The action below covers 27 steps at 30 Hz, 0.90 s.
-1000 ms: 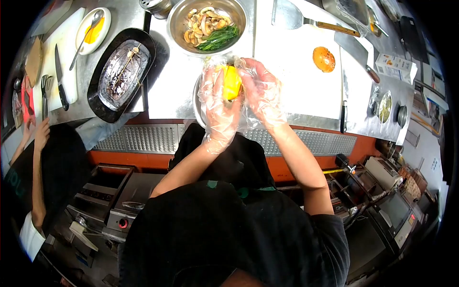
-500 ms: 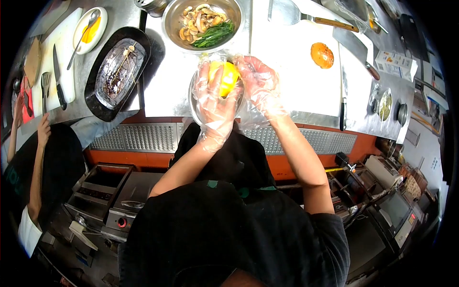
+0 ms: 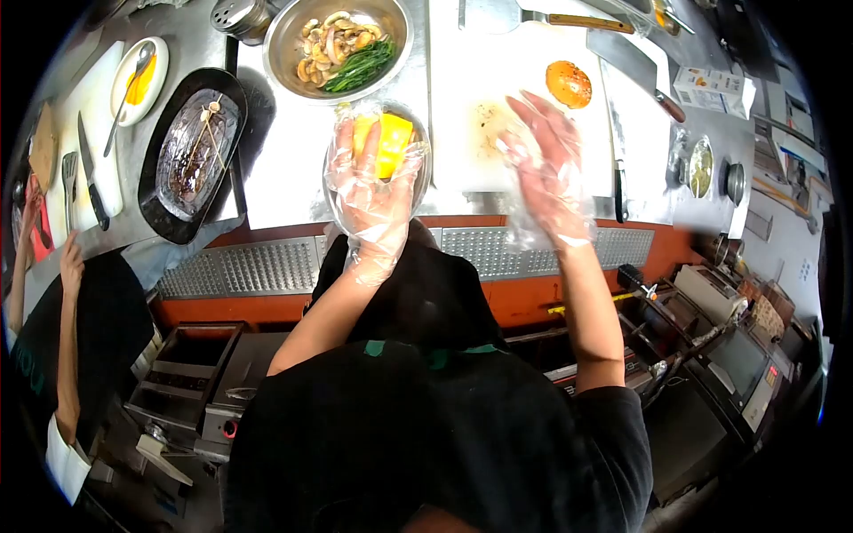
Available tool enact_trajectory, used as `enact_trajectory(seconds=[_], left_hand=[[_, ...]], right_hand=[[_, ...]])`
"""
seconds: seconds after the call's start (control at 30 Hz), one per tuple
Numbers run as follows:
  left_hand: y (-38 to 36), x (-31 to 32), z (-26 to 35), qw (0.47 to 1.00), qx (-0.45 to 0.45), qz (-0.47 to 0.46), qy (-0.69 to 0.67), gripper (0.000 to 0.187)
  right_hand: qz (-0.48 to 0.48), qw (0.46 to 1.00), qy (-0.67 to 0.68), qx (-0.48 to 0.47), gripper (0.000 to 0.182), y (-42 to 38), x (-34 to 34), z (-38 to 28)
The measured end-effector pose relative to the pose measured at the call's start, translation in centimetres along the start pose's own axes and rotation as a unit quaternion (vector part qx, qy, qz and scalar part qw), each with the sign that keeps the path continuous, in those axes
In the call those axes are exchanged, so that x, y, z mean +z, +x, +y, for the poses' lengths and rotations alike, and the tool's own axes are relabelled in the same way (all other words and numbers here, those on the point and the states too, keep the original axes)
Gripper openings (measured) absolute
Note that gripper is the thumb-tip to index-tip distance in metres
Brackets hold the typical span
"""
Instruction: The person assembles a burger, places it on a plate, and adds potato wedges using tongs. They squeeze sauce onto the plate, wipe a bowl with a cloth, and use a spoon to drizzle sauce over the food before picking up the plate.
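Note:
Both my hands wear clear plastic gloves. My left hand point(image 3: 371, 186) is wrapped round a yellow-topped item point(image 3: 393, 147) above an oval metal dish point(image 3: 421, 182); what lies under the yellow layer is hidden. My right hand point(image 3: 551, 169) is raised over the white cutting board point(image 3: 458, 107), fingers apart and holding nothing. Just beyond its fingertips a seeded bun top point(image 3: 569, 84) rests on the board. Behind my left hand, a steel bowl point(image 3: 274, 53) holds sliced mushrooms point(image 3: 327, 49) and green stalks point(image 3: 362, 67).
To the left are a black oval pan point(image 3: 153, 182) with skewers, a plate point(image 3: 155, 96) with yellow sauce and a spoon, and a knife point(image 3: 89, 169). A co-worker's hand point(image 3: 71, 264) is at far left. A spatula point(image 3: 591, 22) and another knife point(image 3: 621, 200) lie right.
My right hand has left the yellow item and moved right, its fingers opening. My left hand still has the item. The whole view has shifted slightly.

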<state>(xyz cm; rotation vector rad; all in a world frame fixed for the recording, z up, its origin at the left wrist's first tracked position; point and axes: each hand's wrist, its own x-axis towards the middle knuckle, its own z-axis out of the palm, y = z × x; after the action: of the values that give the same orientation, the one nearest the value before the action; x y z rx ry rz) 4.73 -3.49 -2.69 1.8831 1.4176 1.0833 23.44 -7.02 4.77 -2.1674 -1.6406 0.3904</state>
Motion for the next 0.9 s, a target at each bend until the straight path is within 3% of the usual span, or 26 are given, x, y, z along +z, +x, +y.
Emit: enact_trajectory(seconds=[0.03,0.13,0.2,0.23,0.27,0.3,0.4,0.43,0.5,0.53,0.57,0.6,0.63,0.67,0.83,0.9], left_hand=[[0.0,0.1,0.1,1.000,-0.008,0.005,0.001,0.050],[0.2,0.0,-0.1,1.000,-0.013,0.006,0.006,0.051],[0.2,0.1,0.2,0.999,-0.021,-0.007,0.039,0.051],[0.1,0.2,0.2,0.999,-0.019,-0.010,0.035,0.051],[0.1,0.3,0.0,1.000,-0.021,-0.005,0.020,0.050],[0.1,0.3,0.0,1.000,-0.023,0.001,0.005,0.050],[0.0,-0.1,-0.1,1.000,-0.012,-0.010,0.016,0.049],[0.1,0.0,-0.2,1.000,-0.011,-0.010,0.006,0.049],[-0.2,-0.2,0.0,0.999,-0.021,-0.023,0.007,0.049],[0.0,-0.2,0.1,0.999,-0.027,-0.028,0.007,0.048],[0.1,-0.1,0.1,0.999,-0.024,-0.028,0.003,0.048],[-0.1,-0.1,0.1,0.999,-0.023,-0.027,0.013,0.048],[-0.2,-0.1,0.1,0.999,-0.022,-0.025,0.023,0.048],[-0.2,-0.2,0.2,0.999,-0.021,-0.024,0.017,0.050],[-0.1,-0.2,0.7,0.999,-0.031,-0.027,0.021,0.054],[0.2,-0.1,0.9,0.999,-0.041,-0.022,0.018,0.055]], right_hand=[[-0.021,0.999,-0.022,-0.016,0.042,-0.5,-1.1,1.2],[-0.094,0.979,0.127,0.126,0.057,-3.1,-3.8,3.3],[-0.105,0.903,0.381,0.166,0.062,-4.3,-4.9,3.6],[-0.102,0.855,0.472,0.188,0.068,-4.4,-5.2,3.1],[-0.043,0.695,0.672,0.253,0.078,-4.8,-4.2,3.3],[-0.040,0.694,0.673,0.252,0.078,-5.0,-4.4,3.5],[-0.144,0.914,0.333,0.185,0.067,-5.8,-5.6,4.2],[-0.175,0.952,0.199,0.151,0.064,-5.8,-6.1,4.5],[-0.231,0.966,-0.074,0.092,0.058,-7.1,-7.2,4.4],[-0.144,0.962,0.184,0.144,0.051,-6.3,-8.9,1.6],[-0.065,0.872,0.373,0.309,0.051,-5.5,-10.5,1.5],[-0.054,0.876,0.395,0.272,0.055,-4.9,-12.4,2.5],[-0.050,0.950,0.230,0.205,0.057,-4.0,-13.3,3.6],[0.014,0.980,0.132,0.151,0.056,-3.3,-13.1,5.2],[-0.044,0.994,-0.098,0.005,0.073,2.4,-6.6,10.8],[-0.088,0.990,-0.089,-0.061,0.077,4.6,-3.8,12.9]])
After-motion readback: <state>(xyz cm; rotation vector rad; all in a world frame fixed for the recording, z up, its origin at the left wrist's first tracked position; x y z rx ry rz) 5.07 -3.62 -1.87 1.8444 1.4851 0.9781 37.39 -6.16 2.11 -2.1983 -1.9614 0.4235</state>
